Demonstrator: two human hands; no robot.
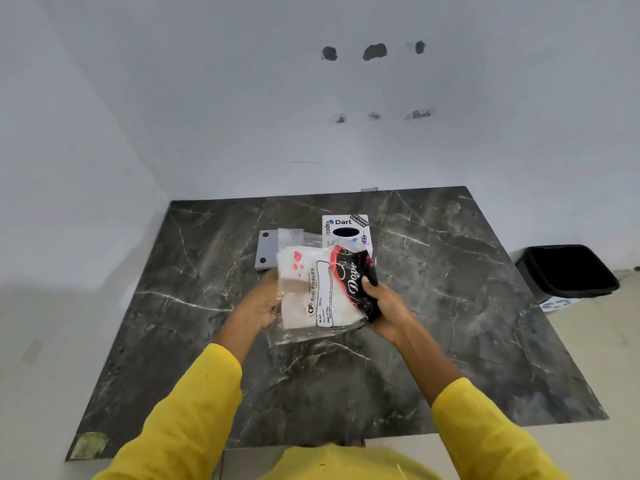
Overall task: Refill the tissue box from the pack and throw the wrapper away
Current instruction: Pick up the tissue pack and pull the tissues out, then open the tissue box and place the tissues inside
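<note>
Both hands, left hand (264, 303) and right hand (384, 308), grasp the tissue pack (322, 292) above the dark bench (450, 306), just before the tissue box (346, 230)

A plain room, maybe an office, bare white wall (242, 98) with holes in it, dark marble table (450, 306), black bin (568, 268) on the tiled floor (606, 341)

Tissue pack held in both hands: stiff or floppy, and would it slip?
Likely floppy: the tissue pack bows between the left hand and right hand. Its glossy film looks slippery. Probably light, being soft tissues.
</note>
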